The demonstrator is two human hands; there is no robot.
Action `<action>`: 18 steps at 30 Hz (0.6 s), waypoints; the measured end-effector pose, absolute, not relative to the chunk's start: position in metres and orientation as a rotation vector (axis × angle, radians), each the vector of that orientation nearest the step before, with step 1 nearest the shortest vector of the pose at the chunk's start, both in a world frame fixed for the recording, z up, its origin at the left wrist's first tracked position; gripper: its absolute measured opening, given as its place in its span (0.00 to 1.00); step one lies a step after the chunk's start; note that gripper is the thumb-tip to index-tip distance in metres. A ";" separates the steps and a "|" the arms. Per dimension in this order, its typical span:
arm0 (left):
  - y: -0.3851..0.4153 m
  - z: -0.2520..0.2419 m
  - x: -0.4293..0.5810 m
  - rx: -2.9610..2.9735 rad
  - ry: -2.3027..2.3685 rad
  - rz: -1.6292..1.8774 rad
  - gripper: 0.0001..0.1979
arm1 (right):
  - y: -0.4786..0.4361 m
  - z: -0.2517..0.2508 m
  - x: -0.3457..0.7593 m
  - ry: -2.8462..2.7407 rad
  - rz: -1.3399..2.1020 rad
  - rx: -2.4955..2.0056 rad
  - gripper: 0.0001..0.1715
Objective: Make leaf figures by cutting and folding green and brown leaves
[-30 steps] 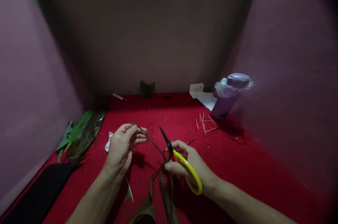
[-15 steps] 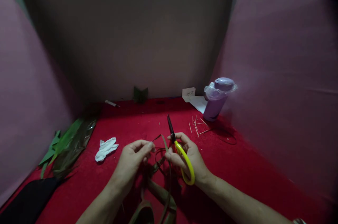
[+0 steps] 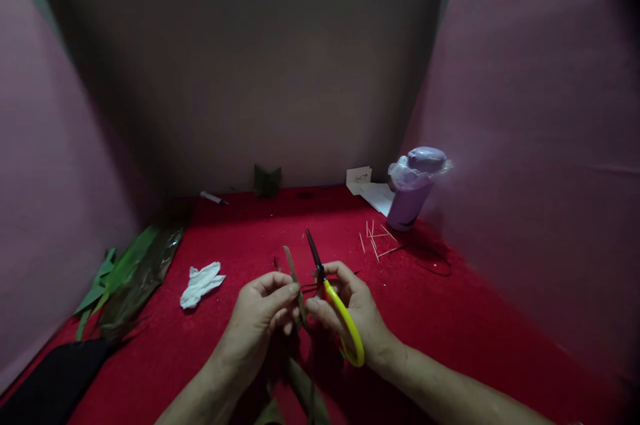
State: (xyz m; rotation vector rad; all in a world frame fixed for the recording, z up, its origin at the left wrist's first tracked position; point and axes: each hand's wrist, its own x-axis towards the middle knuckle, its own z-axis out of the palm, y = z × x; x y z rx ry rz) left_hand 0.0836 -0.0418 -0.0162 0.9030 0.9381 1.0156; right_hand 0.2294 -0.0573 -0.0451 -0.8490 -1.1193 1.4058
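Between thumb and fingers, my left hand [image 3: 263,311] pinches a narrow brownish-green leaf strip [image 3: 291,265], whose free end sticks up. My right hand [image 3: 363,308] is closed around scissors [image 3: 345,318] with yellow handles, the dark blades pointing up and away from me. A thin dark strand [image 3: 310,287] runs between the two hands; whether the right fingers grip it too, I cannot tell. Below the hands a wider leaf piece [image 3: 307,388] hangs in shadow, partly cut off by the lower edge of the view.
On the red cloth [image 3: 475,345] lie a crumpled white tissue [image 3: 201,283], several toothpicks [image 3: 375,238] and a syringe [image 3: 214,198]. Green leaves [image 3: 125,265] lie left, near a black item [image 3: 55,375]. A purple tumbler [image 3: 411,201] stands right, beside white paper [image 3: 377,198]. A folded green leaf [image 3: 267,180] stands at the back.
The looped strip between my hands is now a short upright end in my left fingers. My left hand has shifted slightly right; the scissors have tilted further left.
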 end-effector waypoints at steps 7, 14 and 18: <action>-0.041 -0.009 0.079 0.906 0.969 1.093 0.06 | -0.059 -0.048 0.228 -1.113 1.458 -0.841 0.28; -0.043 -0.006 0.080 0.887 0.947 1.100 0.06 | -0.063 -0.047 0.226 -1.146 1.372 -0.858 0.25; -0.044 -0.005 0.081 0.883 0.880 1.077 0.05 | -0.065 -0.045 0.225 -1.143 1.287 -0.873 0.25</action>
